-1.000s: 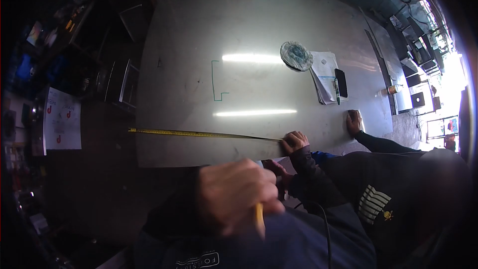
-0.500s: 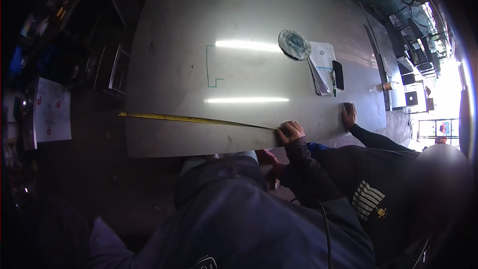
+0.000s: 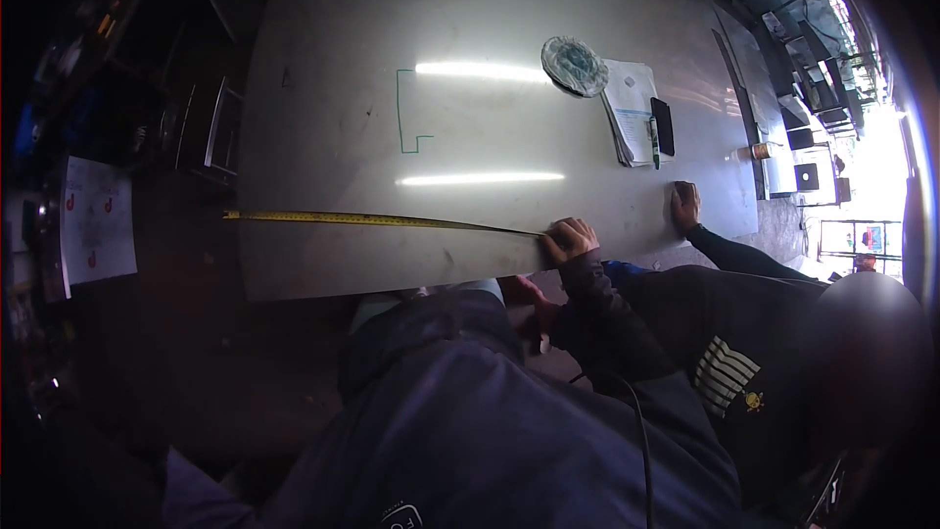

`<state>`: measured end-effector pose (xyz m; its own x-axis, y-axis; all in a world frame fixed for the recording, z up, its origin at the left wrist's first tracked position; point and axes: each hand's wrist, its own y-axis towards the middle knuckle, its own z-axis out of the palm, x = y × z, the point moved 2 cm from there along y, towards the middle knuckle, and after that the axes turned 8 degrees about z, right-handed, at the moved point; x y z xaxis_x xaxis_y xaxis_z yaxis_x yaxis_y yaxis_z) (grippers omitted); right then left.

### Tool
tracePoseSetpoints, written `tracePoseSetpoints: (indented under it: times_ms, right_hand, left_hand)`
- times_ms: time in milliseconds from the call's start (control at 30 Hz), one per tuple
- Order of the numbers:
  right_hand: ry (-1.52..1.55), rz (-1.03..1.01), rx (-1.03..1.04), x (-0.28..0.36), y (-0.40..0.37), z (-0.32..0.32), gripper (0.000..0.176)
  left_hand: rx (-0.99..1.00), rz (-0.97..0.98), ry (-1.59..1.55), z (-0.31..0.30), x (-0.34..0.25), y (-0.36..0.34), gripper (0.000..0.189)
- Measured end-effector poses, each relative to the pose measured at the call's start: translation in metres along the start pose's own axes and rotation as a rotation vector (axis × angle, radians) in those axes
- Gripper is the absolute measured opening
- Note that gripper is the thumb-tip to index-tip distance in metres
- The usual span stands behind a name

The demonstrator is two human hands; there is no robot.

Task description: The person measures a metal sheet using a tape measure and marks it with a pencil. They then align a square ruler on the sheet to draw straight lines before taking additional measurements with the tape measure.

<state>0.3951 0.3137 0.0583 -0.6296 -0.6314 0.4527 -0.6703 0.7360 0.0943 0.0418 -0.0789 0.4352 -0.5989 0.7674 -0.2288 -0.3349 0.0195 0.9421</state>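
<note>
My right hand (image 3: 571, 238) is closed round the near end of a yellow tape measure (image 3: 382, 221) by the front edge of a grey metal table (image 3: 323, 147). The tape's case is hidden in my fingers. Its blade runs left across the sheet, and the tip sticks out just past the left edge. My left hand is out of view. A green bracket-like outline (image 3: 400, 113) is drawn on the metal behind the tape.
A co-worker (image 3: 676, 318) leans in at the right, one hand (image 3: 685, 204) resting on the table, another (image 3: 529, 296) below its edge. Farther back lie a plastic-wrapped round object (image 3: 574, 66), papers (image 3: 627, 98), a green marker (image 3: 655, 142) and a dark phone-like slab (image 3: 666, 127).
The whole view has shifted slightly, so the table and tape appear a little higher and farther left. My right hand keeps its hold at the tape's end.
</note>
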Motion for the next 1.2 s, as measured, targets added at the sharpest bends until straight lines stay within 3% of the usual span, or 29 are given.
tracePoseSetpoints:
  times_ms: [233, 600, 667, 733, 800, 833, 867, 900, 967, 1000, 1033, 1133, 1200]
  right_hand:
    - [0.012, -0.013, -0.033, 0.001, 0.002, 0.002, 0.014]
    - [0.014, -0.017, -0.066, -0.003, -0.002, 0.007, 0.022]
    - [0.022, -0.006, -0.067, -0.005, -0.002, 0.009, 0.023]
    - [0.018, -0.020, -0.083, 0.000, -0.002, 0.006, 0.020]
    - [0.005, -0.021, -0.089, 0.004, -0.002, 0.003, 0.017]
    - [0.003, -0.022, -0.088, 0.004, -0.002, 0.003, 0.017]
    - [0.025, -0.009, -0.081, 0.003, -0.001, 0.003, 0.018]
    - [0.047, 0.001, -0.063, 0.002, -0.003, 0.004, 0.019]
    - [0.041, -0.004, -0.049, 0.004, -0.006, 0.003, 0.019]
    - [0.032, 0.002, -0.070, 0.005, -0.002, 0.003, 0.018]
    - [0.025, 0.003, -0.081, 0.004, -0.002, 0.005, 0.016]
    - [0.017, -0.013, -0.124, -0.004, -0.002, 0.010, 0.017]
    - [0.016, 0.008, -0.123, 0.000, -0.004, 0.004, 0.017]
  left_hand:
    - [-0.012, 0.057, -0.027, 0.002, -0.004, -0.005, 0.021]
    - [-0.039, 0.099, -0.055, 0.019, 0.004, 0.001, 0.019]
    - [-0.061, 0.073, -0.064, 0.028, 0.017, -0.005, 0.019]
    - [-0.035, -0.094, -0.009, 0.046, 0.033, -0.027, 0.019]
    - [0.129, -0.352, 0.133, 0.084, 0.052, -0.060, 0.019]
    - [0.457, -0.551, -0.102, 0.099, 0.064, -0.081, 0.026]
    - [0.717, -0.489, -0.086, 0.124, 0.065, -0.084, 0.014]
    - [0.864, -0.319, -0.023, 0.146, 0.061, -0.078, 0.017]
    - [0.930, -0.061, 0.047, 0.172, 0.058, -0.073, 0.047]
    - [0.915, 0.003, 0.051, 0.182, 0.056, -0.072, 0.053]
    - [0.880, -0.025, 0.071, 0.187, 0.054, -0.075, 0.052]
    - [1.013, -0.092, 0.027, 0.196, 0.046, -0.100, 0.065]
    - [1.227, -0.664, -0.283, 0.199, 0.045, -0.153, 0.074]
